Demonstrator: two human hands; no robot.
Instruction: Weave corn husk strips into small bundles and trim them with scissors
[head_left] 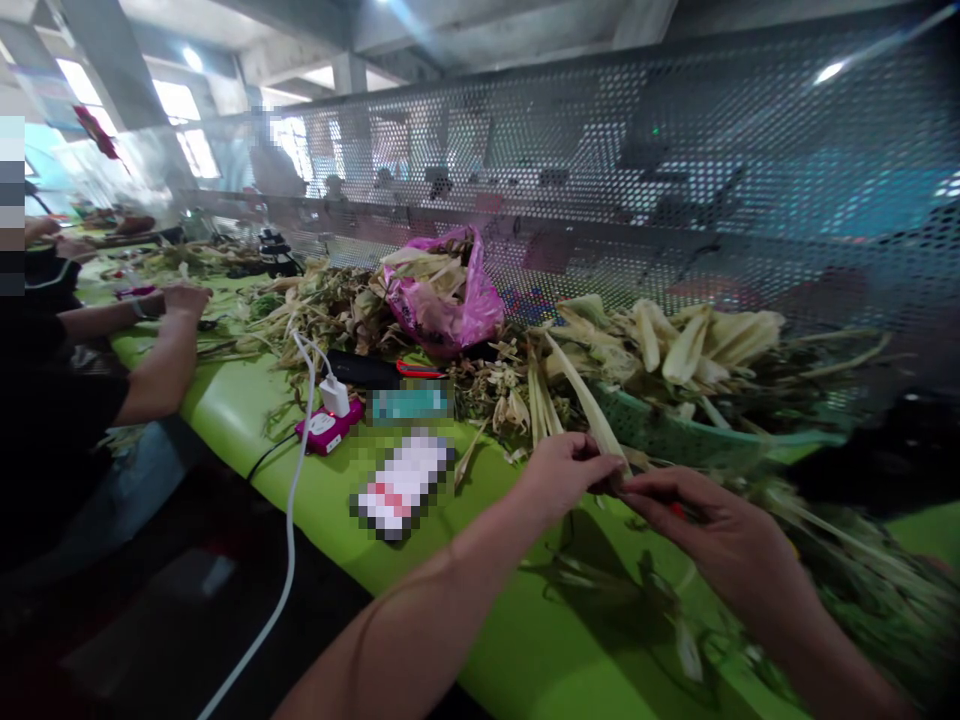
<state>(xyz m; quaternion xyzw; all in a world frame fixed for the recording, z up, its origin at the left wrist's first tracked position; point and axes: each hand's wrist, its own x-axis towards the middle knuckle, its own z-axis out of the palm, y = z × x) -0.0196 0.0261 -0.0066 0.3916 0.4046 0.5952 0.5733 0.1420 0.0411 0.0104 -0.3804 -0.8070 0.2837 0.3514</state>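
In left hand point(562, 472), pale husk point(586, 392)

My left forearm point(442, 610), bare, slants up from the bottom edge toward the right; my right forearm point(840, 650) comes in from the lower right corner, angled up to the left. My left grip point(559, 475) is pinched, fingers curled and thumb pointing right. My right grip point(720, 530) faces it, thumb and index finger drawn together, its fingertips just beside my left ones.
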